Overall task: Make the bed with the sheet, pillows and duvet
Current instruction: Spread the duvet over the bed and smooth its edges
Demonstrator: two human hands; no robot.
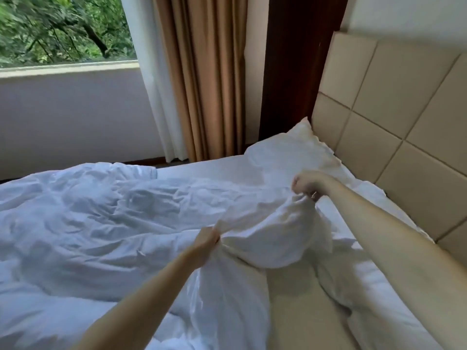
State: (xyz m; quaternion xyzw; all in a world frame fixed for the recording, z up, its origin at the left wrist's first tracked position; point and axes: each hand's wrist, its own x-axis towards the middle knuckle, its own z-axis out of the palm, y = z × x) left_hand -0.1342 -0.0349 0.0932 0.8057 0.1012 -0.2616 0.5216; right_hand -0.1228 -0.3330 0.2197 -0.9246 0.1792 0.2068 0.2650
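I am gripping the duvet point(106, 223) edge with my left hand point(206, 242) and right hand point(307, 185), both fists closed on bunched fabric, lifting it off the sheet point(214, 170) for spreading toward the pillow point(288, 152) beside the headboard point(394, 117).

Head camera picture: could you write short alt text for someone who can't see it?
A person's left hand and right hand grip the raised edge of a rumpled white duvet over a bed. A white pillow lies against the beige padded headboard, with tan curtains and a window beyond.
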